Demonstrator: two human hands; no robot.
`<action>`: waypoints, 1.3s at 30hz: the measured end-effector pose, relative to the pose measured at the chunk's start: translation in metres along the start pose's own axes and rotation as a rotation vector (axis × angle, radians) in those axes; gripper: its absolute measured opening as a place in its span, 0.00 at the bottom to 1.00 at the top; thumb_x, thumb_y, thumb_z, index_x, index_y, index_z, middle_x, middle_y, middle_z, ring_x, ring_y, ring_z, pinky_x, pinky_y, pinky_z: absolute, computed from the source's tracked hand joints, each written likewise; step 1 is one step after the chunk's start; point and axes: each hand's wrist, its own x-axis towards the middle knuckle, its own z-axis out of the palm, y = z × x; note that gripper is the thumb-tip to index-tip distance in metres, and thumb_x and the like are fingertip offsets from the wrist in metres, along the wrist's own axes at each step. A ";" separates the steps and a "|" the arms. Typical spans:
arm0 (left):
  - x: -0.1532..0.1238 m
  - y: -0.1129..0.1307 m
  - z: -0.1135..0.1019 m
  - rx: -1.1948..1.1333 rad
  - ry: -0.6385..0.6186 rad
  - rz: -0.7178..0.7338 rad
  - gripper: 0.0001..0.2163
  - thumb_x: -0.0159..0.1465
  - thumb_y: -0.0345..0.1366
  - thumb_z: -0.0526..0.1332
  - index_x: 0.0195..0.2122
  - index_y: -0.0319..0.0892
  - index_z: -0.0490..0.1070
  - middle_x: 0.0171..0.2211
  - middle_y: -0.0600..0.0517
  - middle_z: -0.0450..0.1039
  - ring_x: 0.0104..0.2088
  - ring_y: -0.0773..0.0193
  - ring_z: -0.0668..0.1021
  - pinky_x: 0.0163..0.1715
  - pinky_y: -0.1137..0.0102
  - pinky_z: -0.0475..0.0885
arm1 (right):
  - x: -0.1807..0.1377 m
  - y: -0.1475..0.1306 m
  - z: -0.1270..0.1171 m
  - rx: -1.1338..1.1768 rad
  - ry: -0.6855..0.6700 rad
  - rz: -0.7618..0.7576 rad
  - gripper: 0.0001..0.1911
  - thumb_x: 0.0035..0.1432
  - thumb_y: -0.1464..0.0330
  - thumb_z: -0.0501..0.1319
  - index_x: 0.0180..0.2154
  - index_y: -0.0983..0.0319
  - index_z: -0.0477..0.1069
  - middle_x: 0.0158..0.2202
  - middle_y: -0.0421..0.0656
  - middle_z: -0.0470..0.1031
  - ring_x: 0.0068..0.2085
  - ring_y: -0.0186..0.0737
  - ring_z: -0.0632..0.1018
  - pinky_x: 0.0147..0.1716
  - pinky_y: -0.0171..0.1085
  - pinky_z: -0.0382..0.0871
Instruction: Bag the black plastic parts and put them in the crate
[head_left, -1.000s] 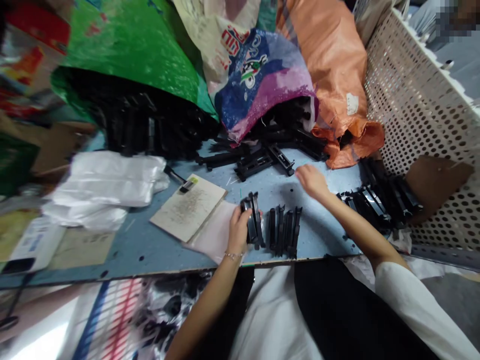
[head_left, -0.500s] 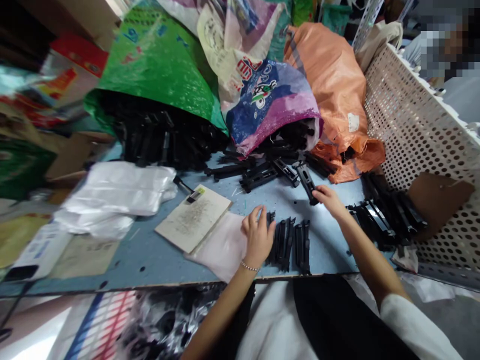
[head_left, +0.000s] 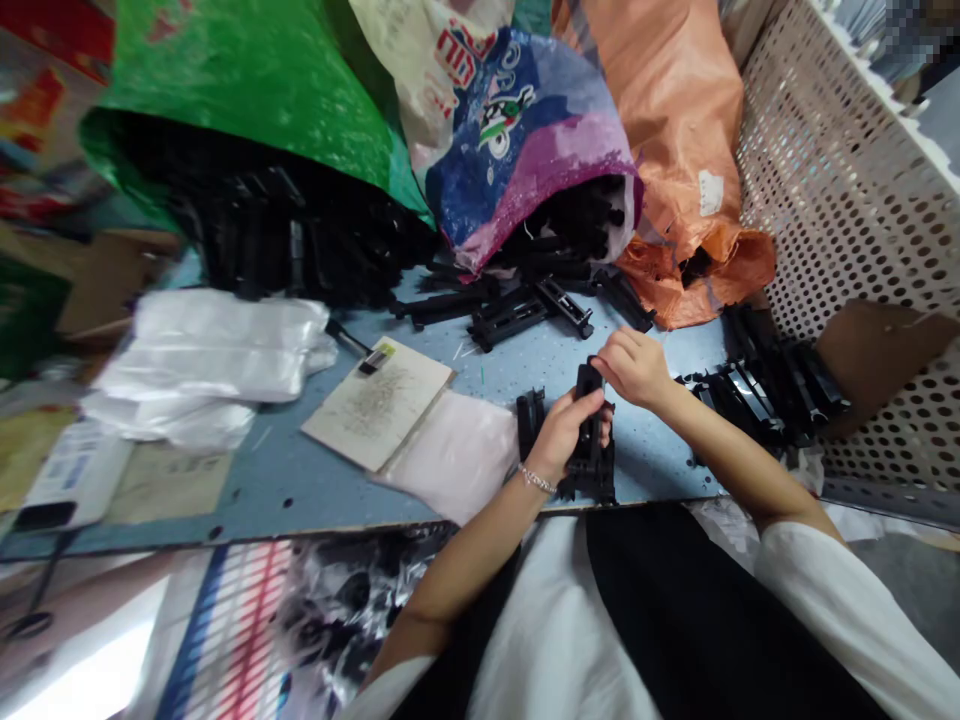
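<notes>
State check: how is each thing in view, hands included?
Left hand: closed around a black part.
Right hand: closed at that part's upper end.
Green bag: mouth open, black parts inside.
Blue-and-purple bag: mouth open, loose parts in front.
Orange bag: mouth crumpled, partly open.
Clear plastic stack: lying flat, wrinkled.
Board: lying flat.
Perforated crate: contents hidden.

You have two hands here, one left hand and one right hand, at one black part, and you wear one bracelet. You face one green sack, one blue-purple sack and one orange sack, three in all, the last with one white label. You have one table, one board on it and one basket on the right. The loose parts near the sacks overlap too much for you to count, as do the clear bags
</notes>
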 end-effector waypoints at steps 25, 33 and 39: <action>0.002 -0.047 -0.118 0.611 0.493 0.318 0.17 0.63 0.48 0.61 0.46 0.41 0.69 0.36 0.49 0.75 0.41 0.57 0.79 0.44 0.62 0.75 | 0.002 0.100 0.055 -0.241 -0.181 0.850 0.24 0.65 0.64 0.56 0.57 0.72 0.64 0.58 0.66 0.65 0.58 0.64 0.63 0.55 0.58 0.60; 0.008 -0.058 -0.089 1.415 0.525 0.549 0.27 0.66 0.38 0.58 0.65 0.34 0.60 0.64 0.32 0.59 0.63 0.38 0.64 0.63 0.43 0.58 | -0.027 0.063 0.030 0.293 -0.062 0.887 0.17 0.67 0.59 0.51 0.43 0.64 0.71 0.39 0.49 0.77 0.40 0.49 0.75 0.43 0.44 0.69; 0.022 -0.032 -0.077 1.130 0.327 0.527 0.28 0.68 0.44 0.57 0.66 0.37 0.59 0.63 0.34 0.62 0.64 0.45 0.65 0.65 0.49 0.58 | -0.061 -0.047 0.018 0.141 0.037 0.614 0.23 0.67 0.61 0.54 0.59 0.64 0.63 0.52 0.56 0.72 0.52 0.55 0.70 0.53 0.56 0.65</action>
